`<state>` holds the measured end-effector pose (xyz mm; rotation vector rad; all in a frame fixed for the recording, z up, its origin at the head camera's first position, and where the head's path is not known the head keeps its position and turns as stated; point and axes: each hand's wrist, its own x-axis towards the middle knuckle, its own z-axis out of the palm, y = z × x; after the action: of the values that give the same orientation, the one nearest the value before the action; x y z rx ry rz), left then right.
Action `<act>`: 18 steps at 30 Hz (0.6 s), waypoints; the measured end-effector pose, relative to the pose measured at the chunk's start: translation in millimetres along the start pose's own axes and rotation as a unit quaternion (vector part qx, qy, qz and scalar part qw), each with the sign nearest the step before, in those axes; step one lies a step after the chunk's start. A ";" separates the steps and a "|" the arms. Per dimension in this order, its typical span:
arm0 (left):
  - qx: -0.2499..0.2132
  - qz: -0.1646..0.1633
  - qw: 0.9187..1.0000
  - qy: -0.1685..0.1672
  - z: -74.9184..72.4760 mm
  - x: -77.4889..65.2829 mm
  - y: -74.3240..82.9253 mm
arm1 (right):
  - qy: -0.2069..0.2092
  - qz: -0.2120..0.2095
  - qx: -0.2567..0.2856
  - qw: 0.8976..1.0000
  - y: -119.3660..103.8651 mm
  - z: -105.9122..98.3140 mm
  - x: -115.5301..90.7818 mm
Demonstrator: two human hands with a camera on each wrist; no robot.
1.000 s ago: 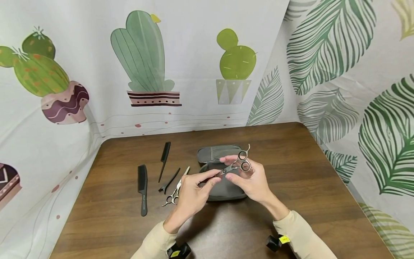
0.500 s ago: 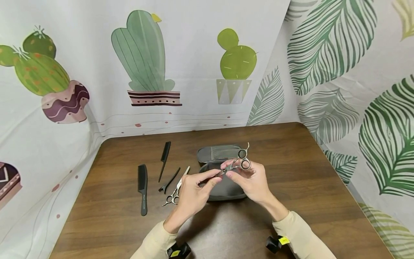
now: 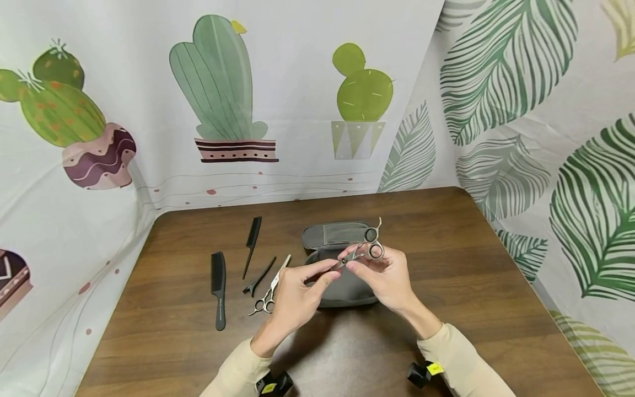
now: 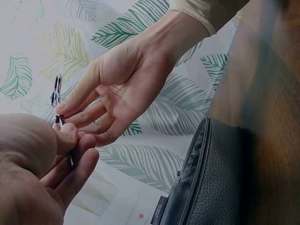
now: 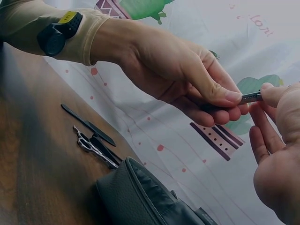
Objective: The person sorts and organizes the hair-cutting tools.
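A pair of silver hair scissors is held in the air between both hands, finger rings up and to the right. My left hand pinches the blade end between thumb and fingers; that end is mostly hidden in its grip. Near the pivot, my right hand holds the scissors with its thumb in front and fingers behind. The right wrist view shows a short stretch of blade between the two thumbs. Below the hands lies a dark grey zip case with its lid folded back.
Left of the case, a second pair of scissors, a black hair clip, a black tail comb and a wide black comb with handle lie on the wooden table. A patterned cloth hangs behind.
The fingers of my right hand have drawn in from a more extended pose to the scissors' pivot. The finger rings have shifted slightly up and left. My left hand stays in place.
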<state>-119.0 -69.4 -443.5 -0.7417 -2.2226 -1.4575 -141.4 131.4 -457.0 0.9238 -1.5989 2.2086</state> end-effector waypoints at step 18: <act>-0.020 -0.035 0.999 -0.014 0.8 -1.2 1.0 | 0.006 0.000 -0.001 1.000 0.5 -0.7 -0.5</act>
<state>-117.4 -68.6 -443.8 -0.7081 -2.2668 -1.5370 -141.5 132.0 -457.9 0.9085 -1.5958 2.2072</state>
